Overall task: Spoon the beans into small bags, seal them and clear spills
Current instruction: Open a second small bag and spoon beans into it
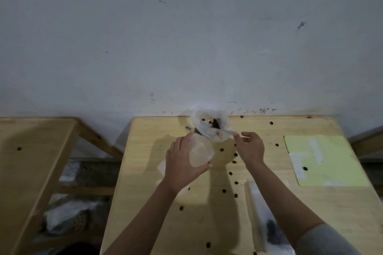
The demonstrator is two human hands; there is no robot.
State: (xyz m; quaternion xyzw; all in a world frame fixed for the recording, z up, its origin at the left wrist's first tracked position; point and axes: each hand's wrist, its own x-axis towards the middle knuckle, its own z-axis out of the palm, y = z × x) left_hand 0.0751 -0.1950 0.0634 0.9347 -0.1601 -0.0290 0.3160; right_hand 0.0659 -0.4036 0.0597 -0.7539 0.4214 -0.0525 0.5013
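The left hand point(182, 163) cups a small empty bag point(200, 154), fingers curled around it; the right hand point(251, 148) pinches the rim of the bean bag point(209, 125). This looks like the filling step. Next the small bag's mouth must open just beside the bean bag.

Plain workroom: scuffed wall point(186, 37), bare wooden tables point(207, 223).

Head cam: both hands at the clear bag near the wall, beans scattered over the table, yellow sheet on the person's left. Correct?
Not quite. The head view shows the yellow sheet on the person's right. The rest holds: left hand and right hand at the clear bag, beans scattered over the table.
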